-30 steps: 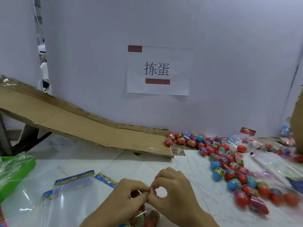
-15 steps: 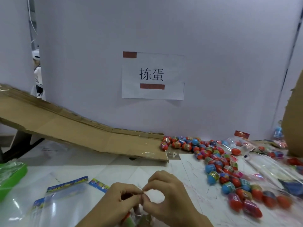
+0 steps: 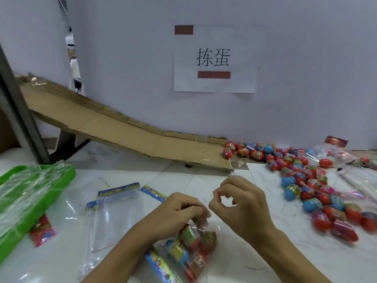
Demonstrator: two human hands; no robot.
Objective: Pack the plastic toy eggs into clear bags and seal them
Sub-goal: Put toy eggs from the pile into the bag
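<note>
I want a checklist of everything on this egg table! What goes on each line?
Surface: white table, scuffed.
Job's things: filled bag of toy eggs under the hands; loose eggs piled on the right; empty clear bags on the left.
Clutter: green tray lined with plastic; cardboard ramp.
Hands: left hand pinches the bag's top; right hand pinches thumb to finger, what it holds unclear.
Cables: nothing seen.
Surroundings: wall with paper sign.
</note>
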